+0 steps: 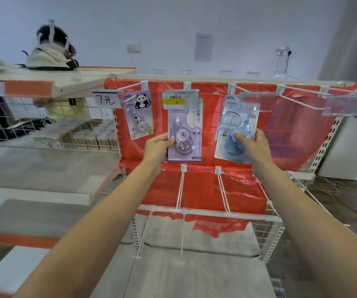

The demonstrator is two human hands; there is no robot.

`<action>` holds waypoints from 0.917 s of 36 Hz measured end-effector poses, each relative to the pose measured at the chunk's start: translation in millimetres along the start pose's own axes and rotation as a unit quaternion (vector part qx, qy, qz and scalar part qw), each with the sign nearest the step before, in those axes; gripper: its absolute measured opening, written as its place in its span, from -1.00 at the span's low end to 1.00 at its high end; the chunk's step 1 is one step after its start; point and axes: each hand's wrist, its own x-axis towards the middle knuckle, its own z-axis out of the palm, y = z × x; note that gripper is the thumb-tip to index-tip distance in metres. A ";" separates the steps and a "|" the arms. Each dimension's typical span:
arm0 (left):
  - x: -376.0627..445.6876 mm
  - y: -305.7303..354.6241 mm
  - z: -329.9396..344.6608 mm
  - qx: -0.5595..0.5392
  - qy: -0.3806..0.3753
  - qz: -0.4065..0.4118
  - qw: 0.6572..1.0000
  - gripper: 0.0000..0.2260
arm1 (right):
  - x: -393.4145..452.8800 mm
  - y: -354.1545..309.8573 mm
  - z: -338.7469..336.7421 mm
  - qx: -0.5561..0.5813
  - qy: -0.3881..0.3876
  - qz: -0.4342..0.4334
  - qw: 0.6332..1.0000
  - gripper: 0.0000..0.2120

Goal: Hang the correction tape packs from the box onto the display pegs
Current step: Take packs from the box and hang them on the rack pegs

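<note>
My left hand (159,148) grips the lower left edge of a purple correction tape pack (185,134), whose top sits behind the yellow price tag (179,99) of the middle peg. My right hand (251,145) holds a blue correction tape pack (234,127) by its lower right part, its top up at the peg (257,94) to the right of the middle one. A panda correction tape pack (139,114) hangs alone on the left peg. The box is not in view.
The pegs jut from a red-covered back panel (291,134). More empty pegs (345,97) with clear tag holders reach out at the right, and lower pegs (180,190) point toward me. A wire basket shelf (70,130) with goods stands left; another person (52,54) is behind it.
</note>
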 end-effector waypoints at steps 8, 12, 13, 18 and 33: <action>9.8 -0.3 11.3 0.003 0.024 -0.025 0.999 -0.86 | 3.6 3.4 -5.1 -0.005 -0.016 -0.005 1.000 -0.73; 19.2 0.8 16.6 0.026 0.041 0.006 0.999 -0.82 | 2.1 8.7 -6.4 -0.013 -0.046 -0.015 0.999 -0.60; 21.4 -1.5 17.1 0.036 0.047 0.017 0.998 -0.82 | 1.3 10.4 -5.3 -0.009 -0.051 -0.017 0.999 -0.59; 22.6 -21.5 23.0 0.028 0.036 0.005 0.999 -0.86 | 0.1 25.2 5.0 0.027 -0.057 -0.006 0.998 -0.63; 52.4 -35.6 43.0 -0.006 0.033 -0.013 0.999 -0.79 | 18.1 50.7 19.5 0.124 -0.022 0.073 0.989 -0.81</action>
